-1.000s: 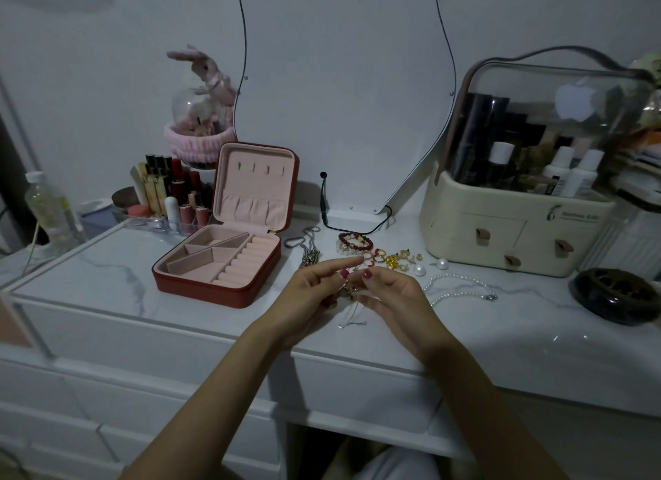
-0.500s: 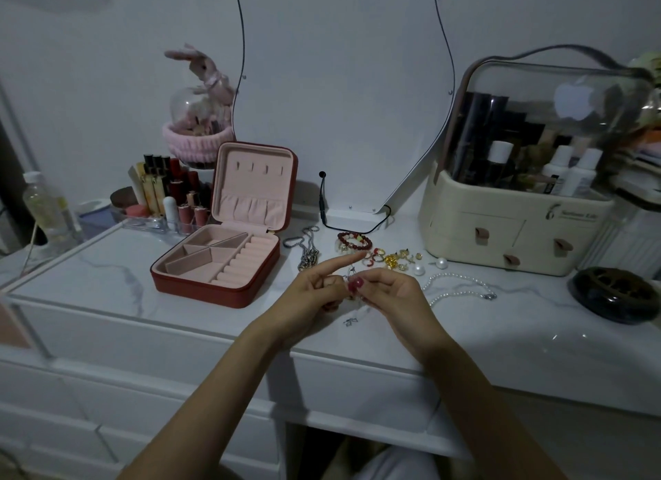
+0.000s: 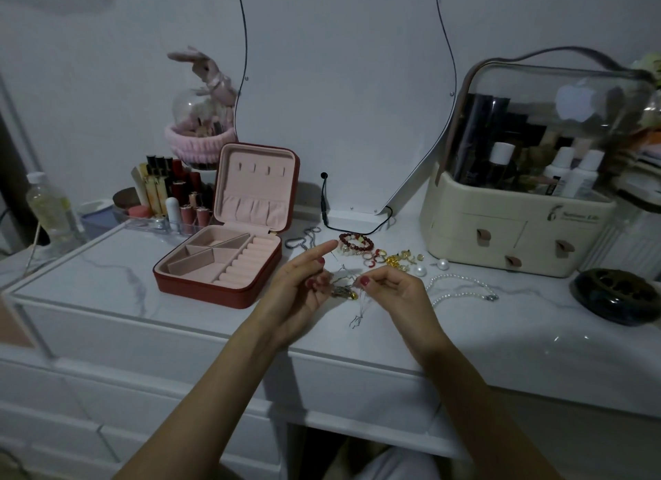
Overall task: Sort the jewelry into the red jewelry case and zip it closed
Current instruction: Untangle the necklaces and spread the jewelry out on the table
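Between your hands: a thin silver chain (image 3: 345,286) with a gold piece hangs stretched just above the counter (image 3: 107,265); half a second ago it was bunched at your fingertips.
Left hand (image 3: 300,283): you pinch one end of the chain, forefinger pointing out straight.
Right hand (image 3: 390,286): you pinch the other end, now drawn apart from the left.
Left of your left hand: the red jewelry case (image 3: 218,265) lies open, compartments unfilled.
Beyond your hands: bracelet (image 3: 356,242), rings (image 3: 373,257), pearls on the counter, unsorted.
Meaning: the chain looks untangled enough to lay in the case; sorting has barely begun.
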